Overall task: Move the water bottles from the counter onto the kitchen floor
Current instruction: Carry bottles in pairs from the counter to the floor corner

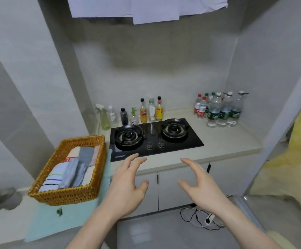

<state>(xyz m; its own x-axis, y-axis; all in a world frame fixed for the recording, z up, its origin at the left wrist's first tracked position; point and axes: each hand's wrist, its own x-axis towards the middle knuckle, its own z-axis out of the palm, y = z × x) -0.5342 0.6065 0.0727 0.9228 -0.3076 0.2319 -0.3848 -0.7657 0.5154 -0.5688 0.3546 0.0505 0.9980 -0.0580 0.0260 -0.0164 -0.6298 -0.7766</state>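
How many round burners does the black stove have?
2. One round black burner sits on the left of the black glass stove, the other round black burner on the right. None seem hidden.

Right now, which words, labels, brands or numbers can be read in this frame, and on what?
None can be read.
Stove front badge: too small.
Water bottles green and red labels: blurred.
Sauce bottles labels: blurred.
Folded cloth's red print, in the basket: unreadable.
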